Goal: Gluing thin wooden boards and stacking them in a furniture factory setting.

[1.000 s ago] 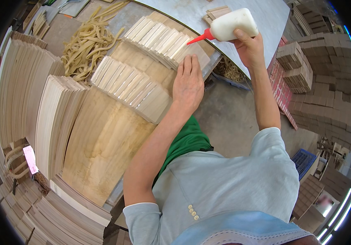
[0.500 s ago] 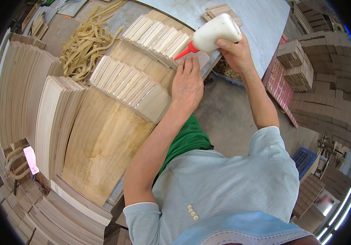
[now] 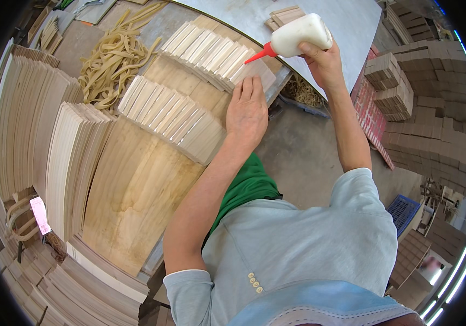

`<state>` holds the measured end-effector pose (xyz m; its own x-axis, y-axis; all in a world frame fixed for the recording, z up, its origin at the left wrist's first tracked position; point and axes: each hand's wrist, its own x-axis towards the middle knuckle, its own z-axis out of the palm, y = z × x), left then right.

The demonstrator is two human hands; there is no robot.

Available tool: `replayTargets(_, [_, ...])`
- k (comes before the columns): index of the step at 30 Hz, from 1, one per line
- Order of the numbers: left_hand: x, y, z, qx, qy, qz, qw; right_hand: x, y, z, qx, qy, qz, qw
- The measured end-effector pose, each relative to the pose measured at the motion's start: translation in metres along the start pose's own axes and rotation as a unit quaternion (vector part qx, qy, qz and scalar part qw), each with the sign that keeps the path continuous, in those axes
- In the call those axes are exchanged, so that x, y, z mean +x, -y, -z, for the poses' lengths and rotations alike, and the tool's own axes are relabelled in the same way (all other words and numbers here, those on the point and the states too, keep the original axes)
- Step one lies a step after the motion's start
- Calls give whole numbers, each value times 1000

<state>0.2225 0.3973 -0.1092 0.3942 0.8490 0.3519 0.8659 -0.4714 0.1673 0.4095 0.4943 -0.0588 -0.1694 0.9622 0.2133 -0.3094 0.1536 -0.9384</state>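
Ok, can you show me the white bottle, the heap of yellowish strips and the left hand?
White bottle [image 3: 300, 36]: head view, middle of its white body.
Heap of yellowish strips [image 3: 109, 69]: head view, middle of the tangle.
Left hand [image 3: 247, 112]: head view, back of the hand.

Legible text: none | pink tag, left side | any marks too small to read

1. A woodworking workshop, clearly: great stacks of wooden boards crowd the left!
2. Red-nozzled squeeze bottle, tilted above overlapping wooden slats!
3. Brown stacks fill the right, strip lights blazing!
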Motion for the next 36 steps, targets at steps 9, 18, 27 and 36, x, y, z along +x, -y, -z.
replayTargets(9, [1, -1, 1, -2, 12, -11, 1000, 9, 6, 20, -28, -29, 33, 999])
replayTargets(18, [-9, 6, -8, -42, -44, -20, 998, -11, 44, 23, 153, -85, 14, 985])
replayTargets(27, [-85, -1, 70, -235, -64, -40, 969, 6, 47, -27, 203, -28, -37, 978])
replayTargets(36, [-211, 26, 127, -382, -88, 254, 884, -7, 13, -183, 117, 34, -184, 975])
